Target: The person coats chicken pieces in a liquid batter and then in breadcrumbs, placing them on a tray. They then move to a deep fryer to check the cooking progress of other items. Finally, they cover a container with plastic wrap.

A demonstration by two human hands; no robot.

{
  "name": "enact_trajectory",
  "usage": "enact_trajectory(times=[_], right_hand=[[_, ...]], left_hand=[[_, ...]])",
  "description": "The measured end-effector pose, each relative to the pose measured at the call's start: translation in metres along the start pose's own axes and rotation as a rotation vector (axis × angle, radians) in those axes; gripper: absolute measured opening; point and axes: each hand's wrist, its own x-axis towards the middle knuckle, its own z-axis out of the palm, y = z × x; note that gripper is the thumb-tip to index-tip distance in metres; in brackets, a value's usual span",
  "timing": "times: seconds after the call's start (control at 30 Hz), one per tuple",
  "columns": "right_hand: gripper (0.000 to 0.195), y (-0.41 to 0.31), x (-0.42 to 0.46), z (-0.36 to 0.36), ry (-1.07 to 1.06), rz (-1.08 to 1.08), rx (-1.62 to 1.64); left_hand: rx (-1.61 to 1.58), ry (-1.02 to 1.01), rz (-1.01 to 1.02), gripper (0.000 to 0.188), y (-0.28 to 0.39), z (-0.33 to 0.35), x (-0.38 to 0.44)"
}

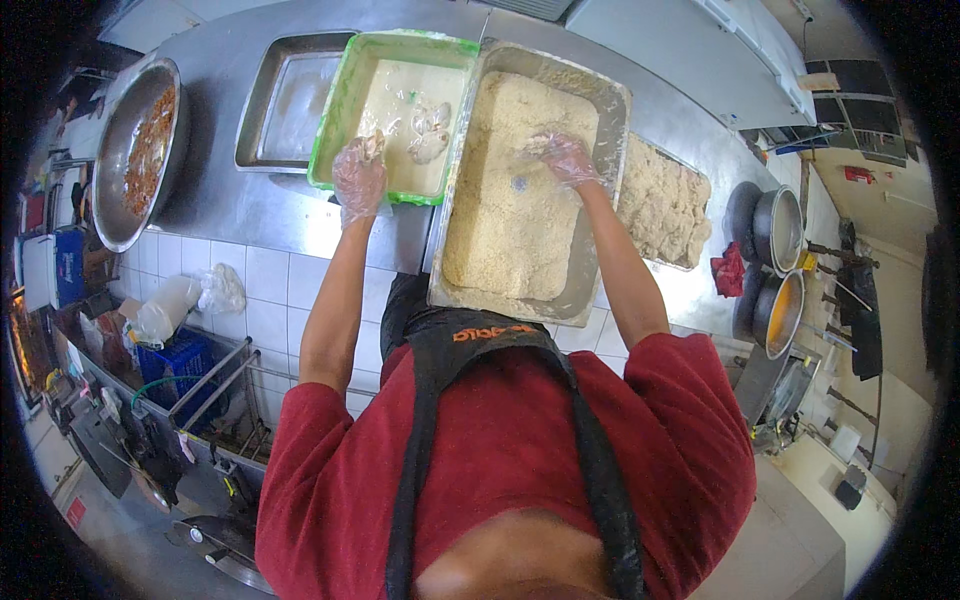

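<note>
My left hand, in a clear plastic glove, is closed on a batter-coated food piece over the near left side of a green-rimmed plastic tub. Pale liquid batter fills the tub's bottom, and a few coated pieces lie in it. My right hand, gloved the same way, is at the surface of pale breading in a deep metal pan. Its fingertips touch a crumb-covered lump; whether they grip it cannot be told. A tray of breaded pieces stands to the right.
A shallow metal tray is partly behind the tub. Far left stands a steel bowl with orange-brown bits. Right are a red cloth and two round pots. A white cabinet borders the counter's far side.
</note>
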Motion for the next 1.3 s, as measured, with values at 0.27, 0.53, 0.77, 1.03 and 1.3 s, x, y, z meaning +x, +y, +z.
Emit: enact_trajectory(times=[0.27,0.53,0.77,1.03,1.3], right_hand=[[0.038,-0.006,-0.028,-0.026,0.526,-0.263,-0.015],[0.041,-0.003,-0.025,-0.014,0.463,-0.176,0.089],[0.044,0.087,-0.040,-0.039,0.609,-0.347,0.362],[0.033,0.112,-0.114,-0.162,0.515,0.059,0.290],[0.030,0.238,-0.078,-0.118,0.579,-0.060,0.379]], left_hand=[[-0.149,-0.114,-0.190,0.033,0.054,-0.054,0.051],[-0.127,-0.116,-0.181,0.032,0.089,-0.079,0.076],[-0.067,-0.243,-0.088,0.036,0.080,-0.070,0.088],[-0.047,-0.220,-0.050,0.032,0.083,-0.068,0.086],[-0.053,-0.246,-0.005,0.030,0.090,-0.069,0.091]])
